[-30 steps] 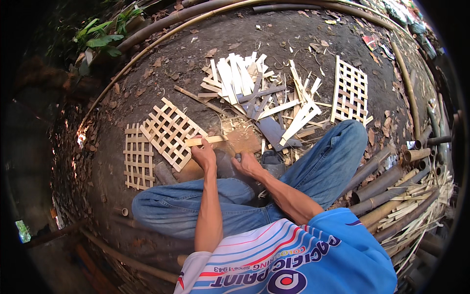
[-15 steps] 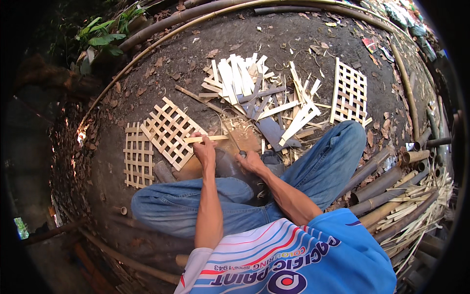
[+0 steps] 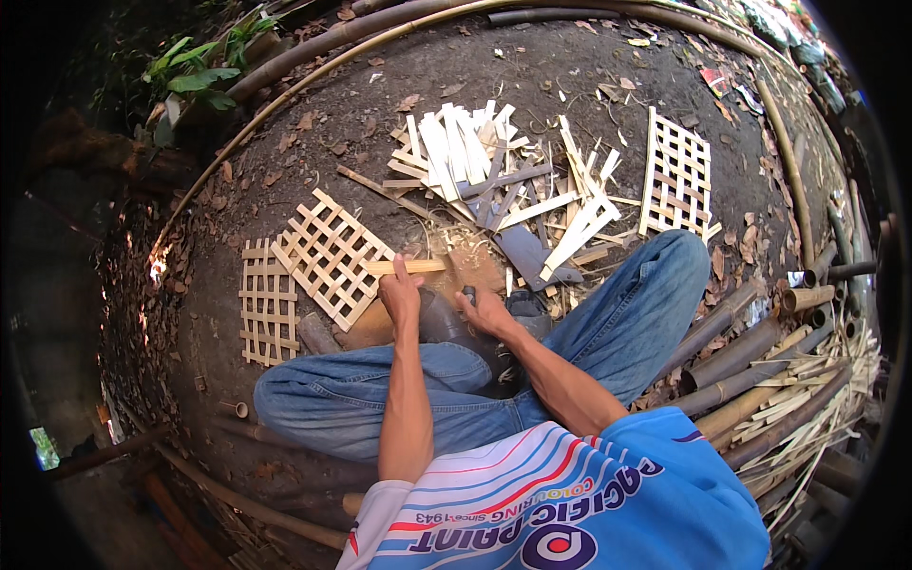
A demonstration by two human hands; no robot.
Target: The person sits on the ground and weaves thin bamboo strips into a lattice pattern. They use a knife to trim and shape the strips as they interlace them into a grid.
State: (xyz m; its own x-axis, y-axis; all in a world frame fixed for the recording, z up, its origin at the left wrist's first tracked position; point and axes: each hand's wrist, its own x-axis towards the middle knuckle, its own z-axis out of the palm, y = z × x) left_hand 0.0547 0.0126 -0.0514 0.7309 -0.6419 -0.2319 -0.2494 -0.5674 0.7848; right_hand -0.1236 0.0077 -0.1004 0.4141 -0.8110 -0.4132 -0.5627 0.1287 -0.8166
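Note:
My left hand (image 3: 400, 293) pinches a short, pale bamboo strip (image 3: 429, 267) that lies crosswise in front of me. In my right hand (image 3: 487, 313) is the dark handle of a knife (image 3: 453, 273), its thin blade pointing away from me at the strip's right end. Whether the blade touches the strip I cannot tell. Beneath both is a reddish-brown block or slab (image 3: 481, 270). Close to my left hand, a woven bamboo lattice panel (image 3: 334, 256) partly overlaps a second lattice panel (image 3: 269, 302) on the ground.
Beyond the slab lies a heap of cut bamboo strips (image 3: 456, 150), with a broad dark blade-like piece (image 3: 532, 255) among them. A third lattice panel (image 3: 676, 173) rests at the right. Bamboo poles (image 3: 731, 350) and thin slivers (image 3: 779, 404) are piled beside my right leg.
The strip has turned so that its broader face shows, and it has shifted slightly right with my left hand. The knife blade now looks more upright; my right hand has moved slightly.

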